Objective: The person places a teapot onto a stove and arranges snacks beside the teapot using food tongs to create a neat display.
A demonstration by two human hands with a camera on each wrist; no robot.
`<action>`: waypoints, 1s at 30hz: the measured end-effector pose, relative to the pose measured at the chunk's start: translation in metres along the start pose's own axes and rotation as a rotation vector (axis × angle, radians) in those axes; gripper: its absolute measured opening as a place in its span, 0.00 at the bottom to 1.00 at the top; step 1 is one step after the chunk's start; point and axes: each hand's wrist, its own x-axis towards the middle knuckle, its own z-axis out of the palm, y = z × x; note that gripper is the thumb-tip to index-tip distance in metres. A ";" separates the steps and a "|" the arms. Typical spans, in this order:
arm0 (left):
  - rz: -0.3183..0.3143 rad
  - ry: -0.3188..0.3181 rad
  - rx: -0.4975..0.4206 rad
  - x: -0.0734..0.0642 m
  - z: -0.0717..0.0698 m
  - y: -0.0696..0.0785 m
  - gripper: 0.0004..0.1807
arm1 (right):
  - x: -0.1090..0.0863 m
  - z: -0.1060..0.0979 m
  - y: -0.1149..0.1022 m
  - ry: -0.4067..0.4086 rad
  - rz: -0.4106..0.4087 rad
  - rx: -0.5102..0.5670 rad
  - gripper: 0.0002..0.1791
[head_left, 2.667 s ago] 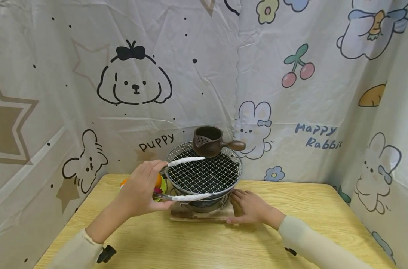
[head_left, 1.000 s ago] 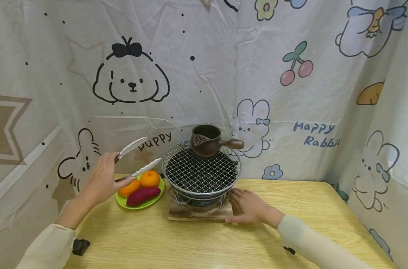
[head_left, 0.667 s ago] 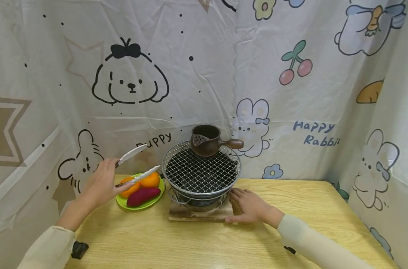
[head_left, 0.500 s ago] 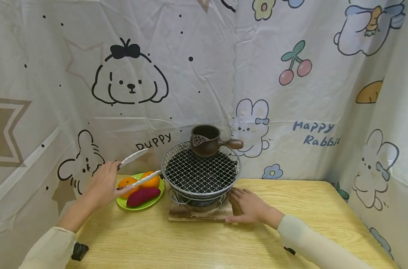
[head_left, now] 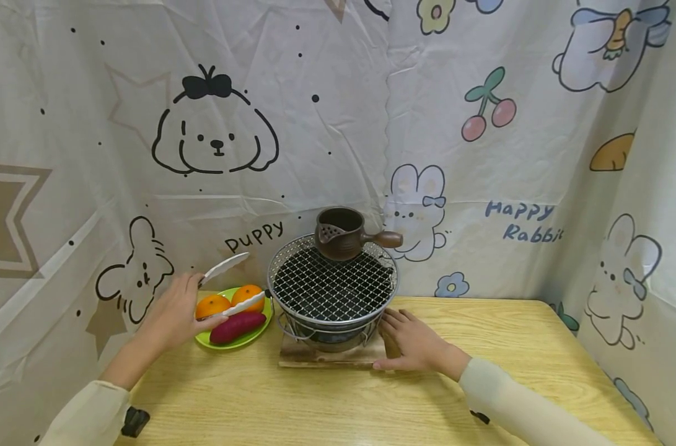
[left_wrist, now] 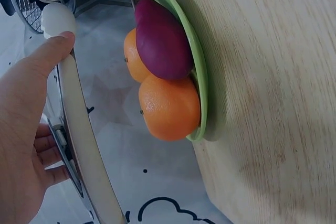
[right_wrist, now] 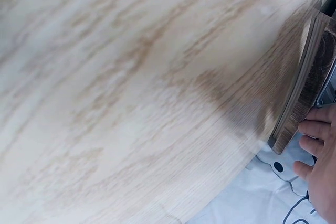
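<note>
My left hand (head_left: 173, 310) grips a pair of tongs (head_left: 225, 265) whose white tips are spread apart. Its lower tip overlaps the oranges in the head view. Below, a green plate (head_left: 254, 335) carries two oranges (left_wrist: 170, 107) and a purple sweet potato (head_left: 237, 327). In the left wrist view my thumb lies along one arm of the tongs, and the fingers are on the far side. My right hand (head_left: 412, 342) rests with extended fingers against the right end of a wooden board (head_left: 326, 357); the right wrist view shows fingertips at the board's edge.
On the board stands a round tabletop grill with a wire mesh (head_left: 338, 291). A brown side-handled clay pot (head_left: 338, 243) sits at the mesh's back edge, its handle pointing right. Printed cloth (head_left: 326, 124) hangs behind and at both sides of the wooden table (head_left: 482, 334).
My left hand has carried the tongs left, from over the grill to the plate, then lowered them towards the oranges. My right hand has stayed at the board.
</note>
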 end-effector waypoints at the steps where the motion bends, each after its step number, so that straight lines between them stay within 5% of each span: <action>1: -0.005 -0.006 -0.003 0.000 0.000 0.000 0.50 | 0.000 0.000 0.000 -0.001 0.001 0.003 0.56; 30: -0.020 -0.189 0.097 -0.001 -0.001 -0.005 0.55 | -0.001 0.002 0.001 -0.009 0.010 0.016 0.57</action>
